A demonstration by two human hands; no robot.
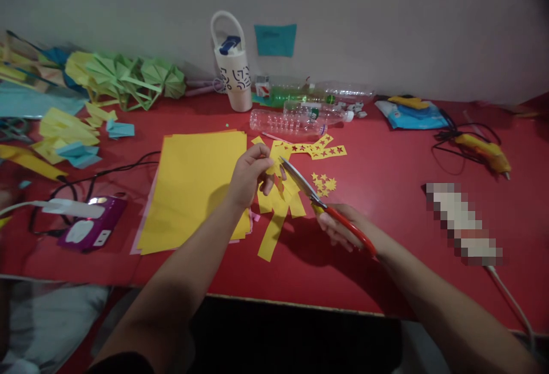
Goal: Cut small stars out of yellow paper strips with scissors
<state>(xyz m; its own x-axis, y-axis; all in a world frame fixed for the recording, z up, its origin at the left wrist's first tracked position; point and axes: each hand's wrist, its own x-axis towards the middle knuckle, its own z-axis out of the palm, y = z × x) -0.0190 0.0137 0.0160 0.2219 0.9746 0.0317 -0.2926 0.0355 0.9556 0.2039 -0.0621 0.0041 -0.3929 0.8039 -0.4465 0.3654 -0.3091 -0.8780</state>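
Note:
Between the fingers of my left hand [252, 172] is a small piece of yellow paper [275, 163], partly hidden by the fingertips. My right hand [341, 226] grips red-handled scissors [306, 186], their blade tips right at that paper. Under and around the hands lie yellow paper strips [271, 235] on the red table [240, 274]. Just right of the blades sits a little heap of cut yellow stars [323, 184]. Behind it are strips with star-shaped holes [328, 150]. A stack of yellow sheets [197, 182] lies beside my left hand.
Clear plastic bottles [287, 122] and a white tumbler [234, 74] stand or lie along the wall. A purple power strip [92, 228] with cables is at left, near folded paper pieces [128, 76]. At right are a yellow glue gun [484, 154], a blue packet [409, 115] and a blurred-out corded object [465, 225].

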